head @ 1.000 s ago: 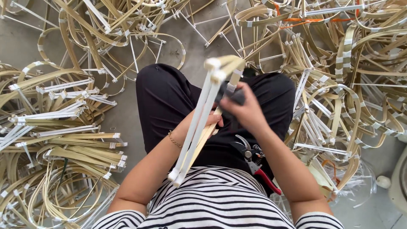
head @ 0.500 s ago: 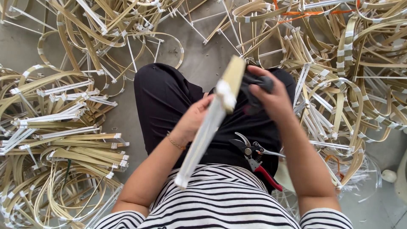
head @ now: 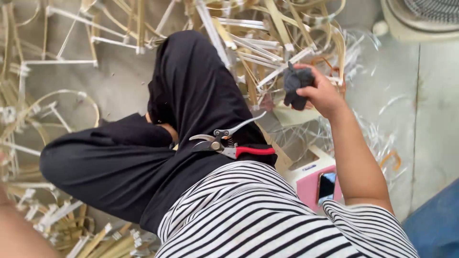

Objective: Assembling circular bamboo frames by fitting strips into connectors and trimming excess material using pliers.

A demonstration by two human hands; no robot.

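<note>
- The right hand (head: pixel 321 93) is raised out to the right side, fingers curled tight around a small dark grey tool (head: pixel 295 87); the tool sticks out to the left of the fist and hangs above the pile of strips.
- The left hand is not to be seen as a hand; only a blurred bit of bare arm (head: pixel 16 234) shows at the lower left corner, so its grip cannot be told.
- A pair of pruning shears (head: pixel 232 143) with one red handle and one bare metal handle lies on the lap, on the black trousers (head: pixel 191 95); its blades point left and no hand touches it.
- The person sits with legs folded, wearing a black-and-white striped shirt (head: pixel 258 215); one knee points up toward the top, the other out to the left.
- Pale bamboo strips and hoops (head: pixel 248 38) lie heaped on the grey floor (head: pixel 119 81) all around the legs; some have white wrapped ends.
- Just beside the right hip stands a white and pink box (head: pixel 311 179) with a phone (head: pixel 326 186) on it.
- A white fan base (head: pixel 420 19) sits at the top right corner; a blue surface (head: pixel 437 224) shows at the lower right.
</note>
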